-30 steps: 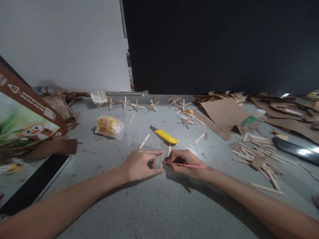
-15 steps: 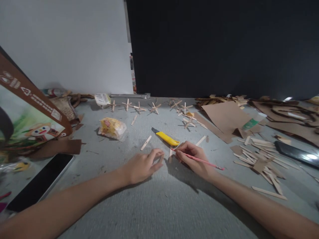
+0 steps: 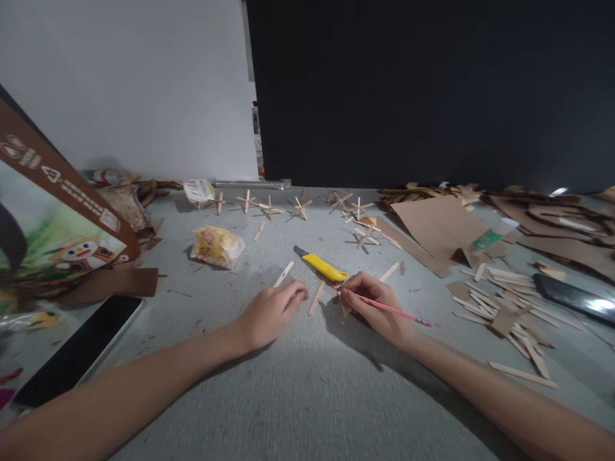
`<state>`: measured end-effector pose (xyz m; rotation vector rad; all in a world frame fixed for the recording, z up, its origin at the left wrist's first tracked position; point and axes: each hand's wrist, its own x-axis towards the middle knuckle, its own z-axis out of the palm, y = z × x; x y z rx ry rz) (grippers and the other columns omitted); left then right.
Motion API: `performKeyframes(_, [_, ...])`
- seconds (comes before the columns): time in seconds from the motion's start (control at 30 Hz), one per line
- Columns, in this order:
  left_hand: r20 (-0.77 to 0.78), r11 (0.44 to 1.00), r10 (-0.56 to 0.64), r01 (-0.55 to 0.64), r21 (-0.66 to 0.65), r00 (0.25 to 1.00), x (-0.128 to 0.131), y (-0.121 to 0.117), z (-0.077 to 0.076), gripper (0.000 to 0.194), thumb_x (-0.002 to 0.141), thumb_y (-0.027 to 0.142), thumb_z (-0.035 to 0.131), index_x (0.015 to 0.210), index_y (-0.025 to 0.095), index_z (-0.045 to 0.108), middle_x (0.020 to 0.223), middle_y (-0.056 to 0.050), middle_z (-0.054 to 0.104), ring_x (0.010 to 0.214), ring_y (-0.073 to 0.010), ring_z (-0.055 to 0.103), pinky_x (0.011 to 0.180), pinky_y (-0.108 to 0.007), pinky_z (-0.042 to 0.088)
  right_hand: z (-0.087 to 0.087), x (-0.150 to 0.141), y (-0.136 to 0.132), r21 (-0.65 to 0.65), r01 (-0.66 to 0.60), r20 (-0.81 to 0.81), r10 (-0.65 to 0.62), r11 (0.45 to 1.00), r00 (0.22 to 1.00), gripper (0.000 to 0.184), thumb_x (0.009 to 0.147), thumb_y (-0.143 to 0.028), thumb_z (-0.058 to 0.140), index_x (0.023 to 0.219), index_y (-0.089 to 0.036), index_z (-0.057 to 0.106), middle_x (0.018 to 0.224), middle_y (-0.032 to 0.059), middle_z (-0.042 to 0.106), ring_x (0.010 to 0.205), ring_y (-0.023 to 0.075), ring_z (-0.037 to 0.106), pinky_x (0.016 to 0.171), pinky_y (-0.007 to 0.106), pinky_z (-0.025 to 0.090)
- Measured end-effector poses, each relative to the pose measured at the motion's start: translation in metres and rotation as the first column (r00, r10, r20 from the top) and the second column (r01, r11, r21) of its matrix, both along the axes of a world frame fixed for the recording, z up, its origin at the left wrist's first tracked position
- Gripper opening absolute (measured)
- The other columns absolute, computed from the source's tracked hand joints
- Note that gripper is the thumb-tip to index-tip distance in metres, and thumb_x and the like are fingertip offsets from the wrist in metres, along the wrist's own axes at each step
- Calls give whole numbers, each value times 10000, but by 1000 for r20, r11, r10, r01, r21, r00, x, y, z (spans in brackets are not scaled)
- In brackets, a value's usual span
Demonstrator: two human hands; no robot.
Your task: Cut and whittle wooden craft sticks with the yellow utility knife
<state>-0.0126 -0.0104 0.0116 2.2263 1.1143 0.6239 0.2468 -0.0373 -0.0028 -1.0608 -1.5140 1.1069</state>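
Yellow, the utility knife (image 3: 323, 266) lies between crossed sticks (image 3: 301, 208) behind and a short wooden stick (image 3: 316, 299) in front, the right hand (image 3: 376, 314) pinching a pencil (image 3: 396, 311) right of the knife, the left hand (image 3: 270, 315) loosely parted to its left, piled sticks (image 3: 534, 356) farther right.

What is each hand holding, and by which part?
The right hand holds a pink pencil near its tip; the left hand appears to hold nothing.

2 hands (image 3: 269, 317), 1 pencil (image 3: 394, 309), 1 yel. cutter (image 3: 323, 266), approx. 7 stick crosses (image 3: 300, 208).
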Motion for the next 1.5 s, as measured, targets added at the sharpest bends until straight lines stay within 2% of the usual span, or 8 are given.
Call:
performKeyframes(0.17, [-120, 965, -171, 191, 181, 978, -1, -2, -5, 278, 1110, 291, 524, 1259, 243, 753, 1370, -83, 768, 1206, -232, 759, 1075, -377, 578, 0, 0, 0, 9, -10, 10, 9, 1000, 1000, 383, 996, -607, 708, 923, -236, 644, 649, -1, 669, 614, 172, 579, 607, 299, 434])
performKeyframes(0.37, [-179, 950, -212, 246, 195, 961, -3, -2, -9, 210, 1092, 292, 598, 1193, 243, 776, 1431, -65, 739, 1200, -228, 764, 1054, -361, 589, -1, 1, 0, 4, -11, 15, 11, 1000, 1000, 389, 999, -611, 703, 920, -235, 642, 653, -3, 670, 615, 170, 580, 610, 297, 432])
performKeyframes(0.5, [-138, 965, -161, 185, 186, 977, -2, -2, -9, 158, 1072, 246, 598, 1127, 229, 746, 1312, -57, 779, 1148, -225, 766, 1017, -353, 593, -2, 1, 0, 16, -9, 22, 9, 1000, 1000, 389, 999, -610, 707, 922, -234, 644, 653, -4, 668, 615, 169, 576, 609, 298, 426])
performKeyframes(0.63, [-126, 983, 0, 24, 184, 992, -2, -1, -9, 339, 983, 44, 493, 1158, 221, 724, 1176, -64, 781, 1036, -216, 764, 930, -351, 602, -3, 1, 0, 25, -7, 27, 6, 1000, 1000, 391, 1001, -611, 706, 914, -235, 642, 662, -2, 668, 623, 168, 573, 601, 295, 414])
performKeyframes(0.77, [-133, 980, 107, -82, 179, 985, -1, 0, -6, 212, 1047, 201, 539, 1131, 205, 733, 1159, -81, 755, 972, -229, 750, 887, -367, 598, -2, 1, 0, 32, -13, 40, 12, 999, 999, 396, 1002, -621, 695, 908, -241, 637, 663, -1, 671, 618, 170, 572, 595, 298, 410])
performKeyframes(0.87, [-138, 987, 102, -83, 141, 985, 0, 3, -4, 179, 1053, 305, 615, 1121, 210, 752, 1174, -80, 746, 995, -239, 746, 902, -374, 591, 0, 1, 0, 21, -14, 50, 13, 1000, 999, 402, 1001, -633, 690, 904, -247, 636, 665, 3, 677, 615, 173, 575, 596, 304, 418])
performKeyframes(1.1, [-142, 997, 74, -72, 24, 987, 6, 10, 1, 96, 1001, 188, 671, 957, 197, 757, 1052, -69, 748, 945, -241, 728, 871, -377, 570, -1, 1, 1, 38, 0, 71, -2, 999, 997, 393, 1001, -619, 697, 897, -244, 644, 657, 5, 684, 633, 179, 596, 639, 318, 463])
performKeyframes(1.5, [-231, 989, 142, -128, 73, 962, 7, -2, 0, 103, 1025, 189, 572, 984, 200, 666, 1085, -87, 711, 885, -248, 712, 843, -412, 576, 1, 0, 1, 44, -3, 66, 0, 999, 998, 393, 999, -619, 695, 907, -240, 650, 654, 4, 679, 611, 174, 585, 602, 306, 443])
